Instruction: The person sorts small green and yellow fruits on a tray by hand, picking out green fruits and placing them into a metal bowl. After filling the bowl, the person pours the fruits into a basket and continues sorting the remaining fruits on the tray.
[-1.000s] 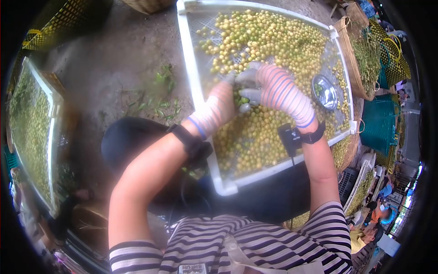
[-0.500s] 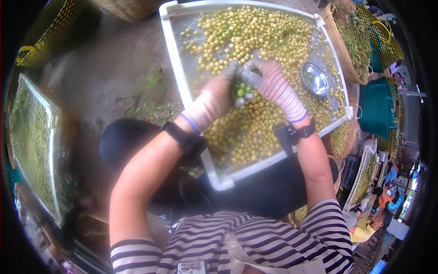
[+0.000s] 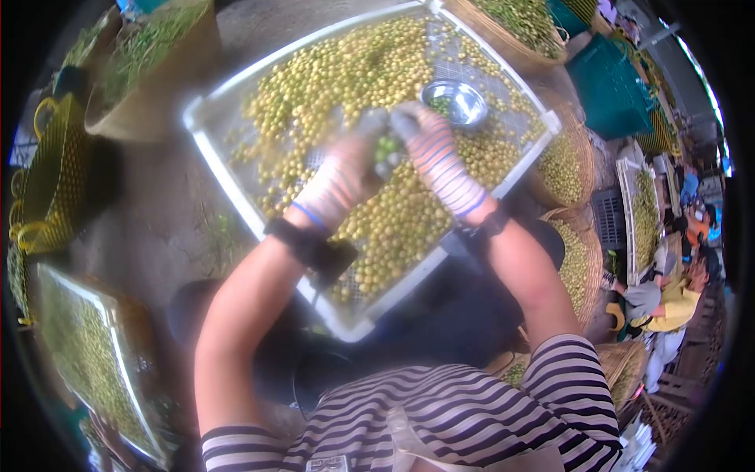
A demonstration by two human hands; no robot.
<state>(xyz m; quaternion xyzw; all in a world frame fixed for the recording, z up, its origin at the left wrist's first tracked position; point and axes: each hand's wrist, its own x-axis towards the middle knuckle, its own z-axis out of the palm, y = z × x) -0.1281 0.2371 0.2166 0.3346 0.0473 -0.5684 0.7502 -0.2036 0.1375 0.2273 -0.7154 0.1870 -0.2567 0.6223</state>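
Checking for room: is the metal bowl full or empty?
Neither: the bowl holds some green fruit towards one side, and much bare metal shows.

The bowl (image 3: 470, 104) is glossy metal, the tray frame (image 3: 228, 179) smooth plastic.

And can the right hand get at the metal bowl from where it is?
Most likely yes. The right hand is close to the metal bowl, whose top is open, and nothing seems to stand between them. The left hand, cupping green fruits, is on the side away from the bowl.
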